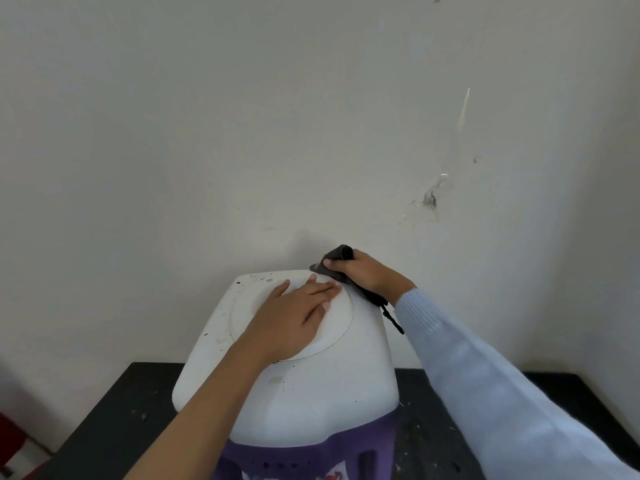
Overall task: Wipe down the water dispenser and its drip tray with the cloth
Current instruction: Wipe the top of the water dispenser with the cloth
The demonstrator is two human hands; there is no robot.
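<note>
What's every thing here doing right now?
White plastic water dispenser: upright, top dotted with dark specks.
Dark grey cloth: bunched, against the dispenser's back right edge.
Left hand: flat on the dispenser's round top.
Right hand: grips the cloth.
Black countertop: scattered with pale bits.

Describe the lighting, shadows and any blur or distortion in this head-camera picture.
Head view: soft, even light with no hard glare on the white water dispenser; same view: a faint shadow falls on the wall behind the right hand gripping the cloth; same view: the near sleeve looks soft, and the wall dims toward the frame's edges.
</note>
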